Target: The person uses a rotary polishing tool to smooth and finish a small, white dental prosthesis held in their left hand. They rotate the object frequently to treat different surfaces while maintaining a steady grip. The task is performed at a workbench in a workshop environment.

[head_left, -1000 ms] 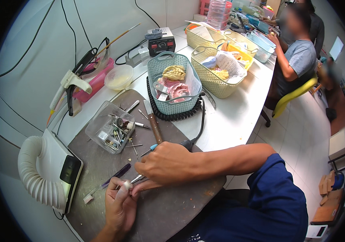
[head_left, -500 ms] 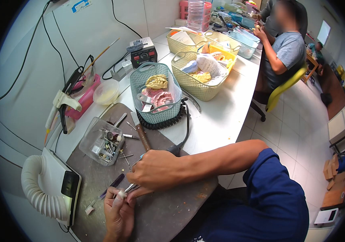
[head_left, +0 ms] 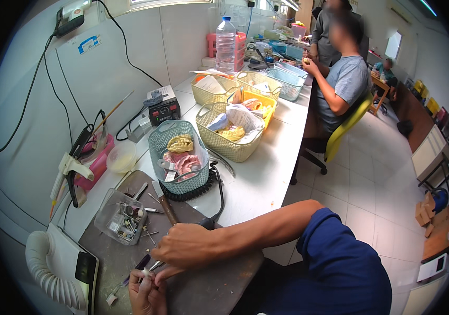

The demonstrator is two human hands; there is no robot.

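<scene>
My left hand (head_left: pixel 148 297) pinches a small whitish piece (head_left: pixel 146 272) between thumb and fingers, low over the dark work mat. The piece is too small to name. My right hand (head_left: pixel 182 245) is wrapped round a rotary handpiece (head_left: pixel 207 223), whose metal tip (head_left: pixel 156 265) points at the piece; I cannot tell whether they touch. The hand hides most of the handpiece. Close by lie a purple-handled tool (head_left: pixel 143 261) and a wooden-handled knife (head_left: pixel 168 207). A clear box (head_left: pixel 121 218) of small burs and polishing bits sits farther left, with several loose bits beside it.
A blue-green basket (head_left: pixel 179 185) holds a yellow dental cast (head_left: pixel 180 143) and a pink impression (head_left: pixel 186 164). The handpiece's coiled cord runs beside it. A white dust-extractor hose (head_left: pixel 51 273) stands at left. Behind are a control box (head_left: pixel 162 108) and more baskets (head_left: pixel 230 144). A seated person (head_left: pixel 348 79) works at right.
The view has tilted upward and turned slightly, so the bench and hands sit lower and farther left. Both hands keep the same grip on the piece and the handpiece.
</scene>
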